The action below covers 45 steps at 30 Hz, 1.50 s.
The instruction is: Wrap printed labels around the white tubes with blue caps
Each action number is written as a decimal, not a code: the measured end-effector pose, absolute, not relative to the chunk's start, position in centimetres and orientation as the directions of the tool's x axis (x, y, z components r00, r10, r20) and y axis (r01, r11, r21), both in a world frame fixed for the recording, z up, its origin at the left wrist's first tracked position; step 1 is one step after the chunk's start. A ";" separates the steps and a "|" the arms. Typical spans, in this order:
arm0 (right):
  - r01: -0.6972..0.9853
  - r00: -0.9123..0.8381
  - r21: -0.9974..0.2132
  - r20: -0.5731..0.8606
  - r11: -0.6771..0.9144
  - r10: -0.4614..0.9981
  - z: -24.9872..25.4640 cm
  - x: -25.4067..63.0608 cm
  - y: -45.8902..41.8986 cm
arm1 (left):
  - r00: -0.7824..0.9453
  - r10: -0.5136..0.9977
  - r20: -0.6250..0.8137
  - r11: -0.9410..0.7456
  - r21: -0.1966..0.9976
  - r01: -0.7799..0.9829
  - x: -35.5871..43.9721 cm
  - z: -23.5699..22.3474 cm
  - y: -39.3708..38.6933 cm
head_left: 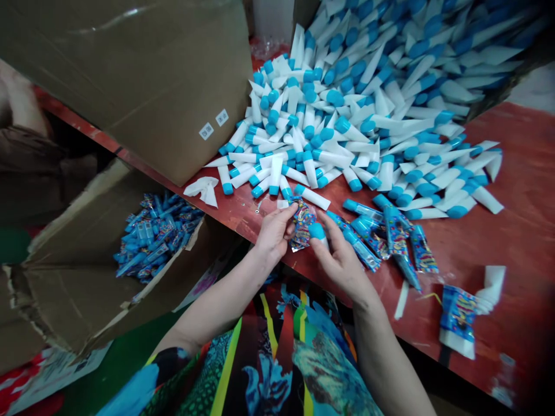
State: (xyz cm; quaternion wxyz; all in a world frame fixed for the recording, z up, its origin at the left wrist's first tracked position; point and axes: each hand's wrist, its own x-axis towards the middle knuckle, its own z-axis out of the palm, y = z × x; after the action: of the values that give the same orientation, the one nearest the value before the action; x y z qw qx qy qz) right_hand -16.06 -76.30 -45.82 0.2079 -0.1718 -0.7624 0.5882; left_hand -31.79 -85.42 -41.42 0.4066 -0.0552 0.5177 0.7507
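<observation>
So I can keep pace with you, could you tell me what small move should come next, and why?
Probably slide the blue-capped white tube from the right hand into the printed wrapper that the left hand pinches, since the two nearly touch and wrapped tubes lie alongside.

Left hand (274, 231), right hand (342, 260) close together

Tubes (347, 127): white bodies, cyan-blue caps. Wrappers (302, 222): blue ground with a dense multicolour print of red, yellow and white. Table top (511, 231): red, with pale scuffs. Carton (130, 86): plain brown cardboard. Garment (277, 358): black ground, abstract pattern in blue, green, red and yellow
</observation>
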 end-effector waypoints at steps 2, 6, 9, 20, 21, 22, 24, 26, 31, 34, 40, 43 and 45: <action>0.037 -0.852 -0.937 0.153 0.348 0.500 -45.6 -16.3 -76.6 | -0.663 0.563 -0.493 -0.119 0.745 -0.656 -31.7 -41.5 -85.5; 0.085 -0.830 -0.901 0.172 0.425 0.531 -45.3 -16.6 -76.8 | -0.667 0.571 -0.478 -0.115 0.758 -0.642 -31.6 -41.2 -85.7; 0.091 -0.815 -0.890 0.191 0.448 0.547 -44.8 -16.4 -76.9 | -0.709 0.526 -0.470 -0.136 0.776 -0.615 -31.4 -40.8 -85.7; 0.160 -0.799 -0.854 0.183 0.496 0.573 -44.8 -16.8 -77.0 | -0.716 0.537 -0.446 -0.118 0.801 -0.587 -31.3 -40.8 -86.0; 0.175 -0.800 -0.837 0.187 0.519 0.570 -45.0 -16.9 -76.9 | -0.710 0.544 -0.447 -0.113 0.799 -0.590 -31.4 -40.8 -86.1; 0.189 -0.802 -0.816 0.193 0.547 0.565 -45.1 -16.9 -76.9 | -0.704 0.550 -0.449 -0.108 0.798 -0.593 -31.5 -40.8 -86.1; 0.210 -0.810 -0.772 0.206 0.600 0.549 -45.3 -17.0 -76.8 | -0.695 0.561 -0.450 -0.103 0.794 -0.599 -31.7 -40.9 -86.2; 0.216 -0.807 -0.744 0.229 0.633 0.545 -45.4 -17.1 -76.7 | -0.685 0.572 -0.451 -0.107 0.787 -0.607 -31.7 -40.9 -86.3; 0.228 -0.781 -0.738 0.251 0.635 0.572 -46.0 -17.4 -76.6 | -0.657 0.608 -0.445 -0.126 0.764 -0.633 -31.5 -41.0 -86.3; 0.209 -0.795 -0.760 0.233 0.615 0.559 -46.1 -17.6 -76.6 | -0.656 0.612 -0.442 -0.122 0.766 -0.631 -31.5 -41.0 -86.3; 0.136 -0.760 -0.838 0.254 0.528 0.598 -45.8 -18.0 -76.8 | -0.623 0.635 -0.456 -0.059 0.776 -0.628 -31.4 -41.5 -86.3; 0.146 -0.768 -0.834 0.243 0.532 0.592 -46.2 -18.2 -76.8 | -0.555 0.686 -0.470 0.035 0.784 -0.620 -30.9 -41.7 -86.4; 0.173 -0.749 -0.821 0.249 0.544 0.614 -46.7 -18.5 -76.9 | -0.539 0.697 -0.472 0.075 0.796 -0.600 -30.4 -41.6 -86.3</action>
State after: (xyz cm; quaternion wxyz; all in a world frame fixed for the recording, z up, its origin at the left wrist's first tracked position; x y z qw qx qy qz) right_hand -18.47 -76.91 -46.73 0.2650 -0.2349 -0.8377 0.4157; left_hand -30.36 -86.30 -41.64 0.4779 0.0438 0.5558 0.6788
